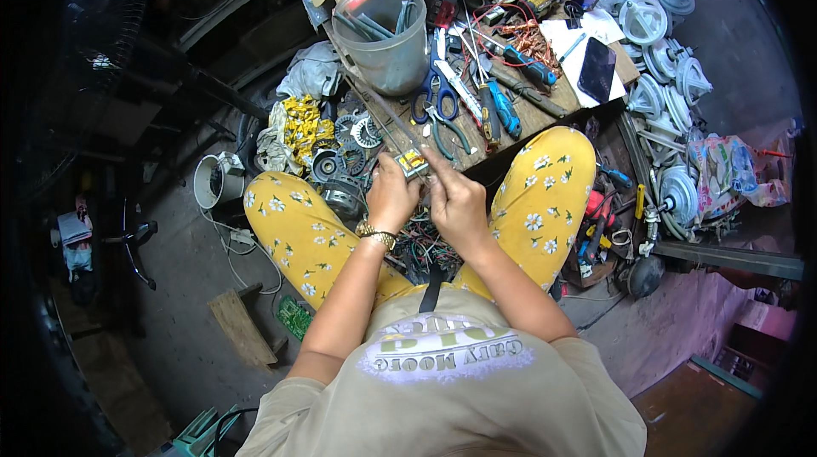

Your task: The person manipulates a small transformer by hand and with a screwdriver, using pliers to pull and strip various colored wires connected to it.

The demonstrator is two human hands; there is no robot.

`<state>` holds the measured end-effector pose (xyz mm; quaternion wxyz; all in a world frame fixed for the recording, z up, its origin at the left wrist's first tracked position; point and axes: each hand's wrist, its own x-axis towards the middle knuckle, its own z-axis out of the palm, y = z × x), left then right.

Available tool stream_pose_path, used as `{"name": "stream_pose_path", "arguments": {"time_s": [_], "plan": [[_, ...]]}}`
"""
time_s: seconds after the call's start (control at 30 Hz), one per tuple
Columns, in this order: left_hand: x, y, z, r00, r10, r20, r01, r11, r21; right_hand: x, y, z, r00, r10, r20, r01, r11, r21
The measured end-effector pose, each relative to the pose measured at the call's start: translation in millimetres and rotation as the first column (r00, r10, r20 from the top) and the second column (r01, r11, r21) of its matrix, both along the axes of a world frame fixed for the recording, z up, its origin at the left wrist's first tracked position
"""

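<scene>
My left hand (391,197), with a watch at the wrist, pinches a small block-shaped part (412,162) with a yellow top and metal sides. Just to its right, my right hand (458,206) is closed on the near end of a long thin dark bar (387,114). That bar slants away to the far left, past the bucket; whether it is a file or another tool I cannot tell. Its near end lies close beside the yellow-topped part. Beyond my fingers, green-handled pliers (448,135) and blue-handled scissors (436,95) lie on the wooden bench (528,121).
A clear plastic bucket (387,61) holds grey strips. Screwdrivers (502,108), copper wire (529,38) and a phone (597,71) crowd the bench. Motor parts (340,163) lie left, white plastic pieces (677,99) right. Tangled wires (421,244) fill the space between my knees.
</scene>
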<state>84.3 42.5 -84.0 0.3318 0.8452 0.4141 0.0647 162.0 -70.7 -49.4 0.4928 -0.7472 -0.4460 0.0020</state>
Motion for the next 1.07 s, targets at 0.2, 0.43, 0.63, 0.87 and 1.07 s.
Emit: {"name": "stream_pose_path", "arguments": {"time_s": [0.2,0.43,0.63,0.87,1.07], "plan": [[-7.1,-16.8,-0.4,0.997,-0.077,0.022,0.073,0.988,0.14,-19.2,-56.1,-5.5,0.999,0.007,-0.041,-0.006,1.0,0.02],[-0.7,-14.2,0.1,0.999,-0.031,0.032,0.03,0.999,0.039,-0.4,-9.9,1.8,1.0,0.011,-0.027,-0.01,0.999,0.035],[-6.1,-16.8,-8.7,0.998,-0.059,0.037,0.056,0.994,0.091,-24.2,-72.8,-3.2,0.998,-0.005,-0.055,0.005,1.0,-0.002],[2.1,-10.7,-3.5,0.997,-0.019,0.07,0.02,1.0,-0.017,-3.4,-13.9,-5.9,1.0,-0.016,0.026,0.015,1.0,0.026],[1.6,-16.8,-7.9,0.999,-0.036,0.022,0.035,0.997,0.062,-15.4,-71.9,-13.1,1.0,0.001,-0.023,-0.001,1.0,-0.015]]}}
